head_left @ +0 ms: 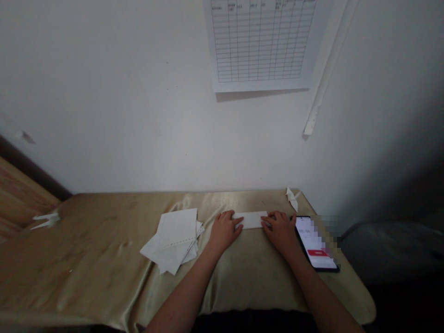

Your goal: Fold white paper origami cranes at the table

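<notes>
One narrow white paper rectangle [253, 220], matte and straight-edged, lying flat on the table between the two hands. Left hand [226, 230]: fingers bent, thumb and forefinger on the strip's left end. Right hand [279, 230]: fingers a little spread, thumb and forefinger on its right end. Whether either pinches or merely presses cannot be told; the hands cover both ends.

One tablecloth [100, 249], gold-tan, satiny, rucked into folds. One loose stack of white paper sheets [176, 231], angular, fanned askew, left of the left hand; top sheet bears a dashed line. One smartphone [314, 253], screen lit, just beside the right hand, partly masked by pixelation. One folded paper figure [293, 200], pointed, at the far right corner. One printed grid sheet [260, 51] on the smooth wall [138, 101].
</notes>
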The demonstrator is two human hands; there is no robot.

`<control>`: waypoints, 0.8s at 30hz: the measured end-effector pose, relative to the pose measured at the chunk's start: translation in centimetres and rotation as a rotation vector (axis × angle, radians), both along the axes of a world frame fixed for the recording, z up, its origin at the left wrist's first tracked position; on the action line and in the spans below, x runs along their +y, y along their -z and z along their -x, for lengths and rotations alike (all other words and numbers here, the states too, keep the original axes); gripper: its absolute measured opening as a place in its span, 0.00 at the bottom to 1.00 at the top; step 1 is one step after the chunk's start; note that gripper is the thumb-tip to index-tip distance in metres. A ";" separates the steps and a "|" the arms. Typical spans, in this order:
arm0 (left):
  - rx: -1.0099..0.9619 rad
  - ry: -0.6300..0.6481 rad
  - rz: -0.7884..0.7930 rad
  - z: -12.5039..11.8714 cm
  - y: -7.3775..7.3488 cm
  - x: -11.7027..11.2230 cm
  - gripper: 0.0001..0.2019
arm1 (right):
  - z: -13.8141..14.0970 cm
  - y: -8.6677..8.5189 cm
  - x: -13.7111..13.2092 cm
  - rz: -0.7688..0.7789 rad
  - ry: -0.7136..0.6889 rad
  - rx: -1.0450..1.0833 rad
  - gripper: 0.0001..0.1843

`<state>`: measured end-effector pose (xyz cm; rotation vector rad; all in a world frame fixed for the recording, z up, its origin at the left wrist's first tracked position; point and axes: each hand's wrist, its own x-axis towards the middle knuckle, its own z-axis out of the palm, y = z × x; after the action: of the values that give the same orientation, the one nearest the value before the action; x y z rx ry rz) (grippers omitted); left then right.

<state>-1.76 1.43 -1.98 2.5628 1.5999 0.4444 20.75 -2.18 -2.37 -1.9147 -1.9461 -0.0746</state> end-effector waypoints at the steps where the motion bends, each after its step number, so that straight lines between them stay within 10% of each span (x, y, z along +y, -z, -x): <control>1: -0.002 0.000 0.005 0.0 0.0 0.0 0.18 | 0.0 0.0 0.0 0.010 0.000 0.003 0.14; 24: -0.052 -0.084 -0.033 -1.9 0.1 -0.2 0.17 | 0.7 -0.3 0.0 0.071 0.046 0.001 0.18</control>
<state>0.13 1.19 -2.06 2.4925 1.7008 0.5447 20.03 -2.14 -2.02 -2.0053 -1.9282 -0.0180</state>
